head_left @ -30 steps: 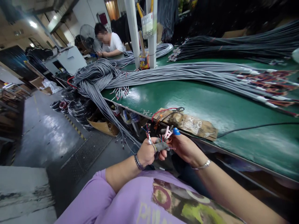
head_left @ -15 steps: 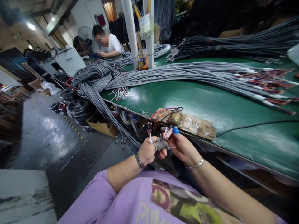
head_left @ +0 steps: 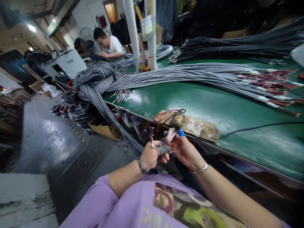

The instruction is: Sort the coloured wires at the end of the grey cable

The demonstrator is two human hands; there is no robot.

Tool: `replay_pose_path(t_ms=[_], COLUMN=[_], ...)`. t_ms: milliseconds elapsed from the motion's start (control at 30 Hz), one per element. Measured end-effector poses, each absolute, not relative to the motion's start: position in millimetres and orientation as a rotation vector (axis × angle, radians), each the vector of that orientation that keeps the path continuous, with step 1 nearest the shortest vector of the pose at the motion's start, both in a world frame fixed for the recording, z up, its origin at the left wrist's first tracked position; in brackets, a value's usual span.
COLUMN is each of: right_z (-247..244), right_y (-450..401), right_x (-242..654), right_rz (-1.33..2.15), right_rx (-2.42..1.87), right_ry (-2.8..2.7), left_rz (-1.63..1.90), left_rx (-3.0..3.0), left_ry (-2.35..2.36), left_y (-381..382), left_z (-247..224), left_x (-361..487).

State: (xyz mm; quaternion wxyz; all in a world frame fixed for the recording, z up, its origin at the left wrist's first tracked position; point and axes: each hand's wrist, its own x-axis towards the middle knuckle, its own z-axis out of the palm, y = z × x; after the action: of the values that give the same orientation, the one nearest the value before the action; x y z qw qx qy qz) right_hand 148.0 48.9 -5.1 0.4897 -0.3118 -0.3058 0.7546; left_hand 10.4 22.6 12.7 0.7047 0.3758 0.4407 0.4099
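Low in the middle of the frame, below the green tabletop (head_left: 213, 104) edge, the left hand (head_left: 148, 155) has its grip pinching a grey cable end (head_left: 163, 148), while the right hand (head_left: 186, 151) pinches its coloured wires (head_left: 166, 140).

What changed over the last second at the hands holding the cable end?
Almost nothing. The left hand still grips the grey cable end with its coloured wires; the right hand stays at them, its pink clip now blurred. Nothing taken or released.
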Motion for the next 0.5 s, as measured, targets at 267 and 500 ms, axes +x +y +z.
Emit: replay_pose_path(t_ms=[267,500], right_z=[0.0,4.3], right_y=[47.0,48.5], right_x=[151.8,151.5], right_rz=[1.894,1.899], right_rx=[-0.759,-0.779], right_ry=[-0.599,-0.485], left_rz=[1.003,1.084], left_rx=[0.868,0.823], left_ry=[1.010,1.013], left_y=[8.2,13.6], left_z=[12.5,13.1], left_x=[10.5,16.9])
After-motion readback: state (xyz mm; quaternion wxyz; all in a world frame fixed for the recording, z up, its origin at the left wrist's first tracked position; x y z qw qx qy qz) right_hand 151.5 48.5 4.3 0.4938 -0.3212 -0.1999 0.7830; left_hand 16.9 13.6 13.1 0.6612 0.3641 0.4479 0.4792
